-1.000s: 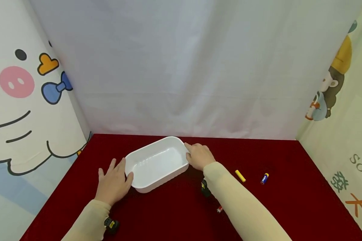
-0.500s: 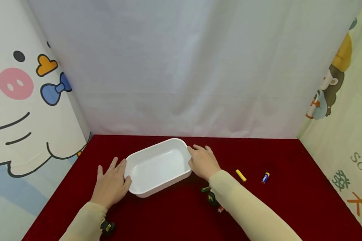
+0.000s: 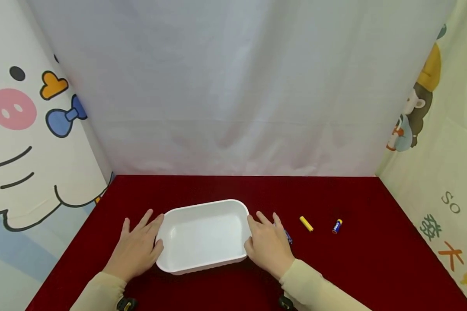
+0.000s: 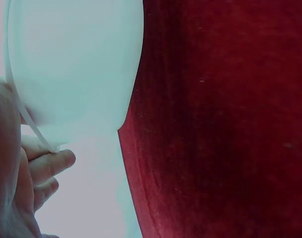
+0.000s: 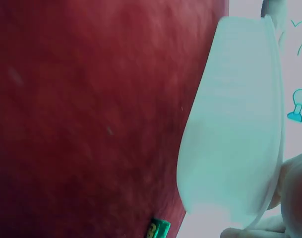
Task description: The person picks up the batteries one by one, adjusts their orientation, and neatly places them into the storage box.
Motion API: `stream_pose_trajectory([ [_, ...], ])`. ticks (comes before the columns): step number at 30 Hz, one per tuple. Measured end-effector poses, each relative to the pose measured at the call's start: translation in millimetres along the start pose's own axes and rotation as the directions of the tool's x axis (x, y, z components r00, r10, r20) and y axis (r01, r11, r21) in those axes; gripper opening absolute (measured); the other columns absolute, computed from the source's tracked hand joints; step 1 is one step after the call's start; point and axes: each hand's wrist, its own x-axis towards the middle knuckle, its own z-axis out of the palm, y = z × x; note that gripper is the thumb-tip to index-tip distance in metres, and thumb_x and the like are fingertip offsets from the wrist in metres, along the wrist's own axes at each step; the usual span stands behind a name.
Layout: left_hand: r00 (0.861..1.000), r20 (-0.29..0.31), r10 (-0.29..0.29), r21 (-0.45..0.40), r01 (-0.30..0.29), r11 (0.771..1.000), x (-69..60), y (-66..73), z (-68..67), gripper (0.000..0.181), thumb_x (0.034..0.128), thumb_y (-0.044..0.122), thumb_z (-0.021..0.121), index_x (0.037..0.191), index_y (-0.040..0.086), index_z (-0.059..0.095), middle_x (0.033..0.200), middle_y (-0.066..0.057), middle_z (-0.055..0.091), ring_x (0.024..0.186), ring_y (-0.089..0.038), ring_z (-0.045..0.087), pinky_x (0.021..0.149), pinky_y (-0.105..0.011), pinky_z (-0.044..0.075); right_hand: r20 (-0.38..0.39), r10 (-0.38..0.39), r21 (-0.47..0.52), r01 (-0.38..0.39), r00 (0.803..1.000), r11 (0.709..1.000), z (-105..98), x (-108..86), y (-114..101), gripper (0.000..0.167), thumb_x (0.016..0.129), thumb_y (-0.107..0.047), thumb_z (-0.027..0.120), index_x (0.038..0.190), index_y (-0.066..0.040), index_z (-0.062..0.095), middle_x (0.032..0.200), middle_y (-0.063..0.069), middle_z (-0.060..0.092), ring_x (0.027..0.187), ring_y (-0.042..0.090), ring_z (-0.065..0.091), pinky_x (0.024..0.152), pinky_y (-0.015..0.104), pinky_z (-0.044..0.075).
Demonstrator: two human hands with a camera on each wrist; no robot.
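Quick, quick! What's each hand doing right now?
Left hand: holding the white tub by the rim at its left end.
Right hand: holding the same tub by the rim at its right end.

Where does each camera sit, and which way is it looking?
Head: on the head, facing forward and down at the white tub; left hand, right hand and sleeves show.
Left wrist: worn there, facing the tub's outside; left-hand fingers show.
Right wrist: worn there, facing the tub's outside; right-hand fingers show.
Both wrist views share the tub and red cloth.
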Motion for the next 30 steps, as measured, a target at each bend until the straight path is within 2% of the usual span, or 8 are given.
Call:
stream_pose_trajectory([
  [6,0.999,-0.020,0.050,-0.013,-0.050,0.999,-9.3,1.9,1.9,0.060,0.0862,0.023,0.058,0.142,0.004,0.047,0.142,-0.010,0.051,0.139,-0.031,0.032,0.103,-0.073,0.017,0.073,0.005,0.005,-0.005,0.997,1.000,-3,-19.4,-7,0.055,0.079,-0.020,0.058,0.129,0.002,0.058,0.126,0.011,0.062,0.125,0.031,0.051,0.105,0.063,0.029],
  [11,0.996,-0.045,0.073,-0.024,-0.074,0.997,-11.8,4.6,1.7,0.059,0.0858,0.022,0.058,0.141,0.005,0.048,0.141,-0.008,0.052,0.139,-0.030,0.034,0.102,-0.073,0.019,0.128,0.019,0.002,-0.019,0.992,1.000,-8,-28.1,-7,0.061,0.081,-0.025,0.057,0.136,0.001,0.051,0.136,0.013,0.055,0.132,0.032,0.044,0.106,0.064,0.026],
  [15,0.996,-0.027,0.081,-0.025,-0.082,0.996,-12.8,8.1,2.0,0.058,0.0863,0.023,0.058,0.141,0.007,0.048,0.141,-0.007,0.052,0.139,-0.029,0.033,0.102,-0.073,0.019,0.162,0.036,0.007,-0.037,0.986,0.999,-11,-32.6,-2,0.064,0.082,-0.030,0.056,0.138,-0.001,0.050,0.142,0.012,0.050,0.135,0.030,0.040,0.108,0.064,0.023],
  [19,0.997,-0.016,0.078,-0.022,-0.078,0.997,-13.9,11.0,4.2,0.059,0.0860,0.024,0.060,0.142,0.008,0.048,0.141,-0.006,0.052,0.140,-0.029,0.032,0.103,-0.073,0.019,0.161,0.030,0.001,-0.031,0.986,1.000,-13,-36.9,1,0.064,0.083,-0.032,0.057,0.138,-0.002,0.050,0.142,0.010,0.050,0.136,0.027,0.040,0.107,0.065,0.023],
  [25,0.995,-0.032,0.092,-0.030,-0.093,0.995,-14.8,10.9,8.7,0.059,0.0863,0.025,0.060,0.141,0.008,0.048,0.141,-0.007,0.052,0.139,-0.028,0.033,0.103,-0.072,0.020,0.121,0.022,0.010,-0.024,0.992,1.000,-11,-41.8,2,0.063,0.081,-0.031,0.058,0.137,-0.002,0.052,0.140,0.009,0.052,0.135,0.026,0.041,0.106,0.065,0.024],
  [30,0.996,-0.032,0.083,-0.018,-0.083,0.996,-16.2,11.8,4.6,0.059,0.0892,0.030,0.059,0.142,0.008,0.047,0.142,-0.007,0.051,0.139,-0.030,0.033,0.102,-0.072,0.021,0.116,0.026,0.008,-0.027,0.993,1.000,-9,-42.3,2,0.063,0.082,-0.031,0.057,0.138,-0.003,0.051,0.141,0.009,0.051,0.135,0.025,0.041,0.106,0.065,0.024],
])
